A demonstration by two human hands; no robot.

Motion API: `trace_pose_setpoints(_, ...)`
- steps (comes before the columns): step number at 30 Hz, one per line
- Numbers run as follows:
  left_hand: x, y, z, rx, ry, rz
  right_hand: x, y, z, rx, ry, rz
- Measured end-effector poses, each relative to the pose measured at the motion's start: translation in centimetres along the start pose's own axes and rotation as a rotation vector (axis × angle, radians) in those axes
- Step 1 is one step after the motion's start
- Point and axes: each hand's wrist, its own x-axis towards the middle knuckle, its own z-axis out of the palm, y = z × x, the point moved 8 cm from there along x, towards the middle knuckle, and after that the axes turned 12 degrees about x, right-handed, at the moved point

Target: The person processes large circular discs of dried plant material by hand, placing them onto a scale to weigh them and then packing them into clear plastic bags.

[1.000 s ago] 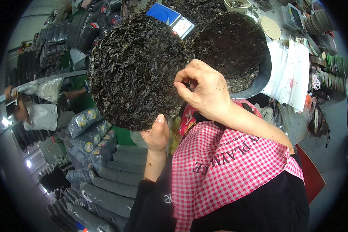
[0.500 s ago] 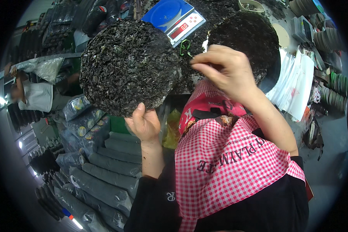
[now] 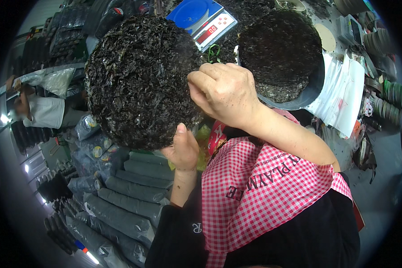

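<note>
A big, round, dark disc of dried seaweed (image 3: pixel 140 80) stands tilted up at the left, its rough face toward me. My left hand (image 3: pixel 183 149) grips its lower edge, thumb in front and the other fingers mostly behind. At the disc's right edge is my right hand (image 3: pixel 228 91), fingers curled into a pinch; what lies between the fingertips is hidden. Just right of that hand, more round seaweed discs (image 3: pixel 281 49) lie stacked in a dark round basin (image 3: pixel 315 96).
A digital scale (image 3: pixel 214 29) with a blue pan sits beyond the disc, near a green loop (image 3: pixel 213 53). White sheets (image 3: pixel 344 91) hang off the table at right. Wrapped grey rolls (image 3: pixel 125 201) fill the lower left. Another person (image 3: pixel 44 109) is at far left.
My right hand has moved left, from near the basin to the held disc's right edge. The disc has shifted slightly left and down, and my left hand has moved right along its lower edge.
</note>
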Motion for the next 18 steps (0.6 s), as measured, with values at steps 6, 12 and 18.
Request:
trace_pose_setpoints(6, 1.6, -0.9, 0.2, -0.420, 0.109, -0.239, 0.0, 2.3, -0.4, 0.393, 0.009, 0.172)
trace_pose_setpoints(12, 2.9, -2.1, 0.1, -0.633, 0.099, -0.320, -2.4, 1.1, 2.2, 0.618, -0.521, 0.093)
trace_pose_setpoints(18, 3.5, -4.1, -2.6, -0.646, 0.172, -0.258, 0.8, 6.6, -9.2, -0.148, -0.056, -0.063)
